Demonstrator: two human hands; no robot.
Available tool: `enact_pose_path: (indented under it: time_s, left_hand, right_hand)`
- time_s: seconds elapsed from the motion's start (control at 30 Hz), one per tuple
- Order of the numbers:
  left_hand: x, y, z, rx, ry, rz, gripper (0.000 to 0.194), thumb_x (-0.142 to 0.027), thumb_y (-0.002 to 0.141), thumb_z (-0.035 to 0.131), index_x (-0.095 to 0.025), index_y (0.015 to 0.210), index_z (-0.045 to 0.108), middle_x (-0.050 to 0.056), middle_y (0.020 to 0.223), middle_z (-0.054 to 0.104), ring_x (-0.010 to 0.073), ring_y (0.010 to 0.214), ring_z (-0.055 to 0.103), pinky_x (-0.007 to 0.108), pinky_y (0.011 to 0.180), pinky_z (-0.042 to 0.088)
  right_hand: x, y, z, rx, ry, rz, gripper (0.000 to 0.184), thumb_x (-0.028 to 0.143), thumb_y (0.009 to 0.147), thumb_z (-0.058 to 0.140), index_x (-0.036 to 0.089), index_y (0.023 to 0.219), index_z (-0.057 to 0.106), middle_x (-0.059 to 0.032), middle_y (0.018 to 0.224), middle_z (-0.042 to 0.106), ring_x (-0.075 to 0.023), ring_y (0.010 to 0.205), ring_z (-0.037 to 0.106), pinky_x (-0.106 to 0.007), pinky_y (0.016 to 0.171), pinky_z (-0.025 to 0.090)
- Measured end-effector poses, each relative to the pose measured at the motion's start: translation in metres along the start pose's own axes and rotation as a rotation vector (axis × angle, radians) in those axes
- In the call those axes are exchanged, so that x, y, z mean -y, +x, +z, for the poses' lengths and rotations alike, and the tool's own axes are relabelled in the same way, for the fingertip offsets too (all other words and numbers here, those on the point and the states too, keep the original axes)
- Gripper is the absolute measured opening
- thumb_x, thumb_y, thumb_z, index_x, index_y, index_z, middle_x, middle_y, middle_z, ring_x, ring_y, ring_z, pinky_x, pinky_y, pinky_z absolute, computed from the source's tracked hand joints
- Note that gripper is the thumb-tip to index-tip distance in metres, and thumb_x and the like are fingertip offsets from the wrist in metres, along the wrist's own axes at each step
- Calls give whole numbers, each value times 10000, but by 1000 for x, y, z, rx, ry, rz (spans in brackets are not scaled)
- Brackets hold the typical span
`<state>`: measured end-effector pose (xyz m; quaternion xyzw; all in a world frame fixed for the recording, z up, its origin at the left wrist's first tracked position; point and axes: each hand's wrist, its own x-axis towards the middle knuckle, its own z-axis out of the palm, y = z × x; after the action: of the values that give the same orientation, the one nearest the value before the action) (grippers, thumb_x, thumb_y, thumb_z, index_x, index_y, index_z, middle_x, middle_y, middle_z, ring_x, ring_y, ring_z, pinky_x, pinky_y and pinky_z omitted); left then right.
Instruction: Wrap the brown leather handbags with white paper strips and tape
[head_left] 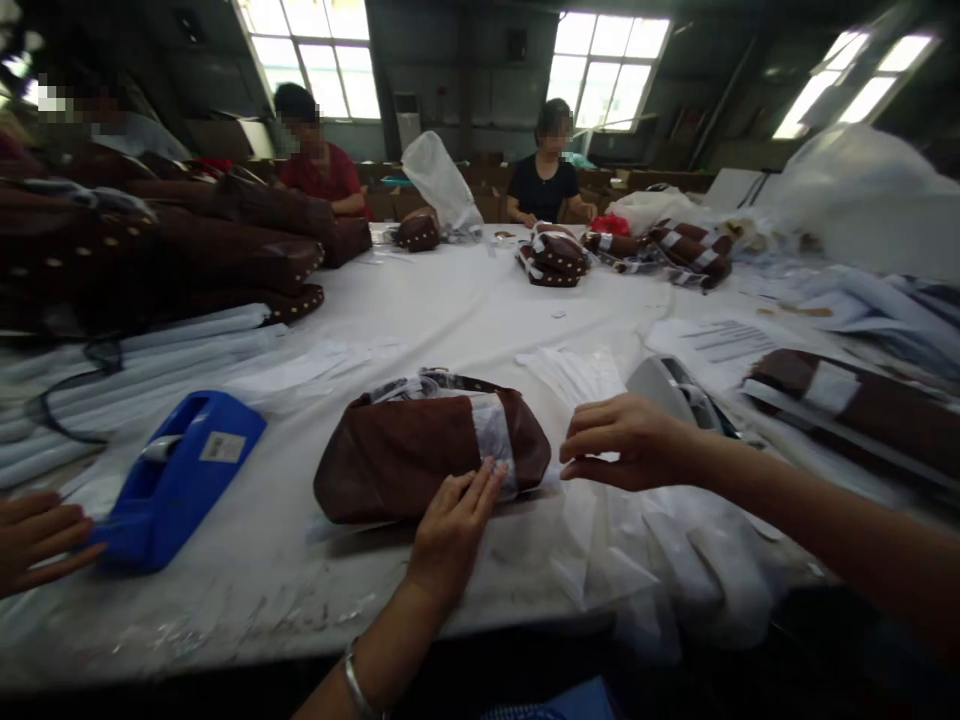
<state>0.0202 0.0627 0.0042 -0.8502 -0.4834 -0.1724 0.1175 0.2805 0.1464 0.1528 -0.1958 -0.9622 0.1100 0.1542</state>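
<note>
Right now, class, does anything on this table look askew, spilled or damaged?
Crumpled plastic right of the brown bag droops untidily over the near edge of the table, and dark smudges mark its white surface further left.

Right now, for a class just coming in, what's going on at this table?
The person's left hand rests on a brown bag, fingertips at the pale strip across it. The right hand is just off the bag's right end; whether it holds anything is unclear. At the left edge, another person's hand is at a blue tape dispenser. More brown bags lie farther back.
</note>
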Motion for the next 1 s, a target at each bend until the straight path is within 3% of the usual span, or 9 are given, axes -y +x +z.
enact_pose_path:
  time_s: [0.17,0.33,0.5,0.73,0.93,1.0]
  left_hand:
    - [-1,0,3,-58,61,6,533,-116,983,433,-233,1501,390,-1,1515,479,161,1135,594,323,1057,497]
    - [-3,-1,4,-110,81,-8,499,-136,987,441,-250,1473,441,-22,1496,502,162,1120,596,336,1046,505]
    - [-3,-1,6,-137,80,-12,455,-180,1003,434,-264,1447,480,-27,1483,519,155,1112,597,327,1033,507]
    - [-4,-1,8,-143,98,-27,470,-184,996,453,-279,1456,465,-30,1499,501,152,1123,588,326,1037,503]
    - [-4,-1,10,-137,101,-35,500,-207,977,516,-283,1466,446,-35,1497,504,150,1120,587,320,1040,504]
    - [-4,-1,10,-132,102,-29,496,-212,979,515,-280,1465,448,-33,1496,504,152,1117,590,321,1036,505]
  right_hand:
    - [-45,77,28,183,14,-16,257,420,924,599,234,800,725,-2,754,685,-125,657,604,-241,595,391]
    - [-72,121,43,439,-200,22,198,446,846,685,272,781,753,0,774,737,-161,691,635,-260,562,319]
    - [-72,138,42,532,-344,23,225,517,796,729,298,759,766,-13,741,753,-172,649,632,-280,548,261]
    - [-74,154,39,595,-357,111,297,595,731,749,299,740,767,0,708,746,-159,628,620,-266,557,274]
    - [-105,161,42,608,-133,327,428,653,609,793,264,785,767,24,715,739,-149,635,617,-248,580,344]
    - [-119,158,41,555,-48,426,408,616,600,819,266,803,777,28,732,743,-158,661,638,-244,603,390]
